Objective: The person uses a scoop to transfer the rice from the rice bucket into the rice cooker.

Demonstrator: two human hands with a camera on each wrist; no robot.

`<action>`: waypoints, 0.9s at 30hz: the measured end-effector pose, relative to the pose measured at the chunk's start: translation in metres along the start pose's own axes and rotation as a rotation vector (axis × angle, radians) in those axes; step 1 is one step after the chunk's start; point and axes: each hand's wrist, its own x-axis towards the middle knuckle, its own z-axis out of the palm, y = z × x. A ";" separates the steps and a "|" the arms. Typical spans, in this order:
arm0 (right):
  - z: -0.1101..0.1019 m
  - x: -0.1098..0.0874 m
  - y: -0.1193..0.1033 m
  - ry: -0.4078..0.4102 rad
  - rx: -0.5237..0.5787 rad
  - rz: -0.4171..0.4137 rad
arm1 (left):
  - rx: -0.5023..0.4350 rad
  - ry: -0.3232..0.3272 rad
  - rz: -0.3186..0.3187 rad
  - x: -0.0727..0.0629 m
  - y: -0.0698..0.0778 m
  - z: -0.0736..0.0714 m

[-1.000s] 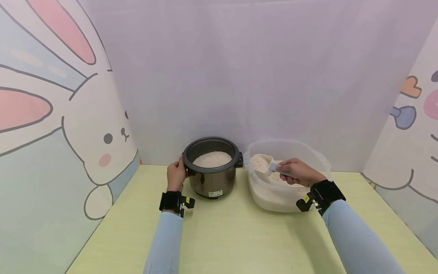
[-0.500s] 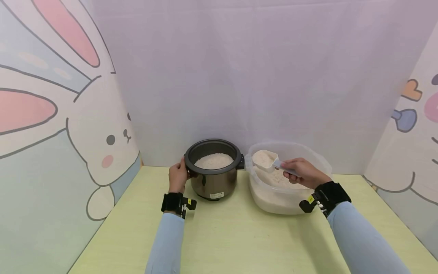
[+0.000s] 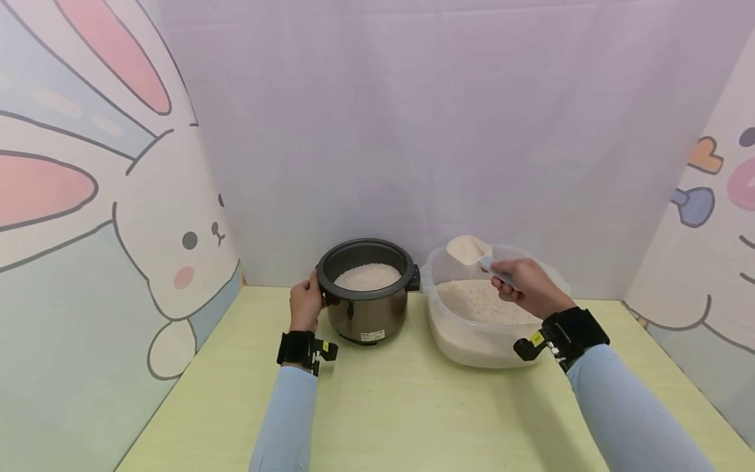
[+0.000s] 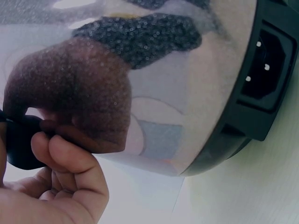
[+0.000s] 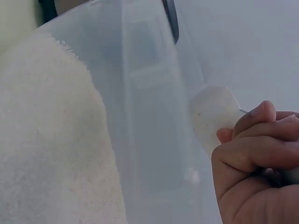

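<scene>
A white plastic measuring scoop [image 3: 468, 251] with a grey-blue handle [image 3: 498, 273] hangs in the air above the back part of a large translucent plastic tub, its bowl holding white rice and pointing toward the left. The fingers of the right hand [image 3: 525, 285] are clamped round the scoop's handle. Below, the tub [image 3: 472, 347], rounded at its corners, stands on the worktop and holds a broad bed of pale rice [image 3: 480, 300]. Just to the tub's left stands a round, glossy dark-brown rice cooker [image 3: 366, 318] with a wide dark-grey rim, lidless and upright, with white rice [image 3: 368, 277] inside and a small white label [image 3: 373, 335] low on its front. The left hand [image 3: 305, 305] is at the cooker's left side; the left wrist view shows its fingers curled on a small black side handle [image 4: 21, 144], and a black power socket [image 4: 266, 67] with three metal pins near the cooker's base. Each wrist wears a black strap with a small camera, above a light-blue sleeve [image 3: 286, 419]. The pale yellow-green worktop [image 3: 401, 413] meets a plain lilac-white backdrop [image 3: 413, 131], and a cartoon rabbit panel [image 3: 171, 282] stands at the left.
</scene>
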 end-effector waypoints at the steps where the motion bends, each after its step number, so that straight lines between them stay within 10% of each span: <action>1: 0.002 0.001 -0.004 0.008 0.003 -0.002 | 0.000 0.000 0.000 0.000 0.000 0.000; 27: 0.096 0.041 -0.091 0.097 -0.212 -0.049 | -0.027 -0.009 -0.018 -0.001 0.002 0.000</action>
